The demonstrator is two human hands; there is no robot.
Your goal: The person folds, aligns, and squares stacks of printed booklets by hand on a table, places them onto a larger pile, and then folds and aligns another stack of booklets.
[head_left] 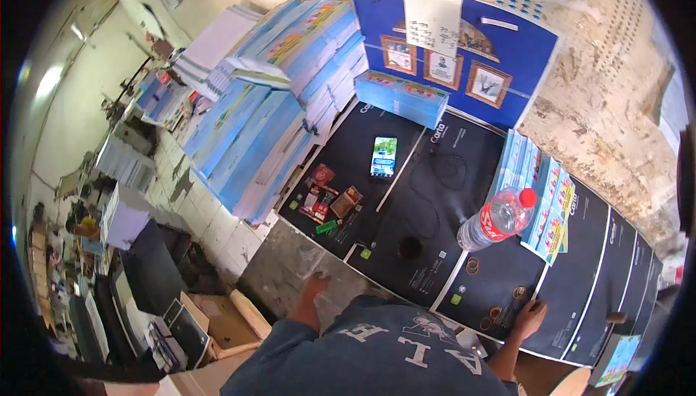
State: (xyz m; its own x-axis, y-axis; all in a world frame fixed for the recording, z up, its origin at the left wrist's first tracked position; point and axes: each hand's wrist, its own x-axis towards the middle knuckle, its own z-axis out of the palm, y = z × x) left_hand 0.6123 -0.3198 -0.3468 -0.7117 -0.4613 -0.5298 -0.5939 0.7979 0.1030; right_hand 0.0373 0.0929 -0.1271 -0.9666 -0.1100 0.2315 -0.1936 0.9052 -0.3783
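My left hand [315, 286] hangs over the grey floor, just off the front edge of the black-covered table [464, 157]. Its fingers look loosely apart and nothing shows in them. At the table's front edge rests my right hand [531, 318], fingers loosely spread and seemingly holding nothing. Close beside it lie several rubber bands [495, 314]. A clear plastic bottle [496, 220] with a red cap and red label stands further in. Behind the bottle are stacks of light-blue booklets [540, 193].
A lit phone [383, 157] lies on the table. Small packets [319, 200] and a green lighter [327, 227] are near its left edge. Tall piles of blue booklets [246, 135] stand at the left. A blue board [478, 40] leans at the back. An open cardboard box [225, 320] sits below left.
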